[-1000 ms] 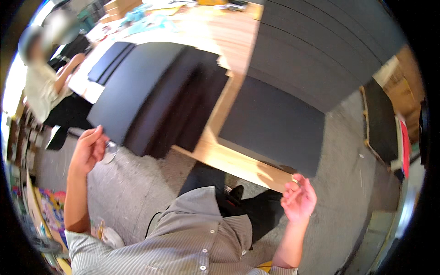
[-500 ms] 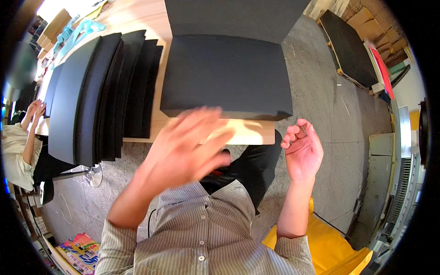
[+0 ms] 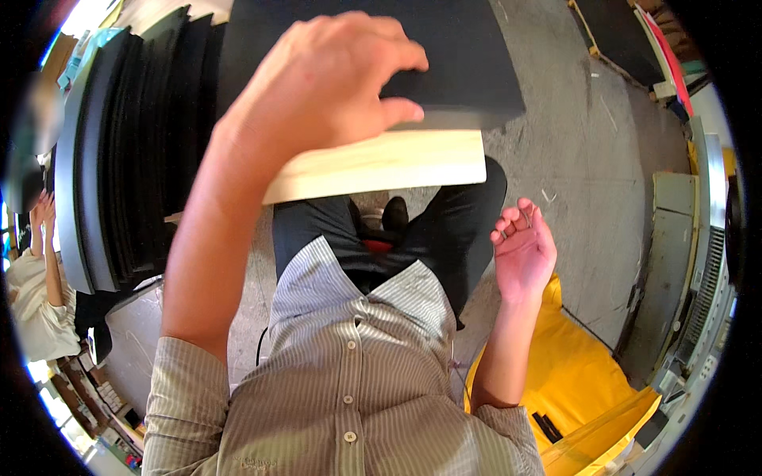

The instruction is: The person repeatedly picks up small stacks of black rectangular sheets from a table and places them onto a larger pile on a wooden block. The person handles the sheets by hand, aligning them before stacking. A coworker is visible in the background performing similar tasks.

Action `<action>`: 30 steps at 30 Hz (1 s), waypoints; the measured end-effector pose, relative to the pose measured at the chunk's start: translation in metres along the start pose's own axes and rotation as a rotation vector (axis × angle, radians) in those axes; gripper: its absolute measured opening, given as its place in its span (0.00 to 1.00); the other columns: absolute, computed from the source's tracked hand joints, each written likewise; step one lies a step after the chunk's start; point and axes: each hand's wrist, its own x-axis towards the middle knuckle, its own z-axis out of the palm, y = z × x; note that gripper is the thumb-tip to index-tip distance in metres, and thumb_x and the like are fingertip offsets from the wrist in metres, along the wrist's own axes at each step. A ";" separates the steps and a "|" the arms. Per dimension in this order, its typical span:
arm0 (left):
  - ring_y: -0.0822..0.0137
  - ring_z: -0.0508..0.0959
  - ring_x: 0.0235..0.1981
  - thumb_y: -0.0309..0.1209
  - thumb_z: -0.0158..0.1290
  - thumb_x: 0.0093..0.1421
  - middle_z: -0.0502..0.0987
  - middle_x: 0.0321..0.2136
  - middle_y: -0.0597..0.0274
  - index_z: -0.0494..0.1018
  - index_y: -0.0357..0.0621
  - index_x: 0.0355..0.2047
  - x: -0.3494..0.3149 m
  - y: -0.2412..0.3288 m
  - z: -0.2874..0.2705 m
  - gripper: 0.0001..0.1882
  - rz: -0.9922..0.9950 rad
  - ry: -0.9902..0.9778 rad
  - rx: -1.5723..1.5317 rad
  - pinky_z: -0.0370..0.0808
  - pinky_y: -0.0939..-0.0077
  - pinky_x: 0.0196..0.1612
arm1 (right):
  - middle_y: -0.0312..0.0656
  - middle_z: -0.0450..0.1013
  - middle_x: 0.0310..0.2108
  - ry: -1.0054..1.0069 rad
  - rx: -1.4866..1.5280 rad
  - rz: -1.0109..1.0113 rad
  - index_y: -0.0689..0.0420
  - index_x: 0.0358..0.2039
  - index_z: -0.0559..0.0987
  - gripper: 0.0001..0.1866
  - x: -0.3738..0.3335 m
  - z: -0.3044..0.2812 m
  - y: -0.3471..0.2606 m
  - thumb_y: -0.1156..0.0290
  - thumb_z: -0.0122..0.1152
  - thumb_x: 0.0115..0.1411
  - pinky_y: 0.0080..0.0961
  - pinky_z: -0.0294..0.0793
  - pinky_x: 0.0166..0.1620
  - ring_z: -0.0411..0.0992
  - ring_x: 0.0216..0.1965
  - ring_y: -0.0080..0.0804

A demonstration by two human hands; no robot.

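A black box or board with a matte top [image 3: 468,63] lies in front of me on the pale wooden table [image 3: 389,163]. My left hand [image 3: 341,75] reaches over its near part, thumb and forefinger apart. I see nothing in that hand, and whether it touches the black surface I cannot tell. Palm up, my right hand [image 3: 524,250] hangs in the air right of the table's corner, its fingers loosely bent and nothing in it. Left of the black box stand several black panels [image 3: 119,151] in a leaning row, partly behind my left forearm.
A yellow cloth-like cover or bag [image 3: 583,373] lies at my lower right. Another person's hands [image 3: 44,210] show at the far left. A grey cabinet [image 3: 667,262] stands along the right side, and a dark panel [image 3: 615,40] lies at the far right.
My left hand has moved forward and up over the black box. The view has tilted down, so the box's raised rear panel is out of sight. My right hand keeps nearly the same pose.
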 end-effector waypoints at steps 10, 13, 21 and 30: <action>0.53 0.80 0.45 0.35 0.70 0.46 0.81 0.43 0.52 0.80 0.38 0.41 0.011 0.020 -0.018 0.22 0.004 -0.063 0.078 0.77 0.64 0.48 | 0.46 0.78 0.38 0.055 -0.037 0.033 0.60 0.47 0.74 0.16 0.009 -0.004 0.008 0.61 0.49 0.69 0.31 0.75 0.42 0.75 0.37 0.35; 0.52 0.80 0.43 0.34 0.70 0.46 0.81 0.39 0.54 0.79 0.38 0.40 0.011 0.036 -0.030 0.22 -0.026 -0.089 0.058 0.76 0.62 0.47 | 0.46 0.78 0.38 0.046 -0.037 0.045 0.60 0.47 0.74 0.16 0.013 -0.004 0.011 0.61 0.49 0.69 0.31 0.75 0.42 0.75 0.37 0.35; 0.49 0.79 0.39 0.27 0.65 0.47 0.80 0.33 0.50 0.78 0.37 0.37 0.014 0.043 -0.027 0.16 0.008 -0.079 0.045 0.75 0.61 0.44 | 0.46 0.78 0.39 0.080 -0.038 0.060 0.60 0.47 0.74 0.16 0.012 -0.004 0.015 0.61 0.48 0.69 0.31 0.74 0.42 0.75 0.37 0.34; 0.49 0.78 0.37 0.28 0.62 0.51 0.81 0.33 0.51 0.78 0.38 0.38 0.009 0.016 -0.028 0.14 0.193 0.078 -0.066 0.76 0.61 0.45 | 0.46 0.77 0.40 0.060 -0.093 -0.006 0.61 0.49 0.73 0.18 0.011 -0.001 0.001 0.60 0.48 0.69 0.31 0.74 0.42 0.74 0.37 0.35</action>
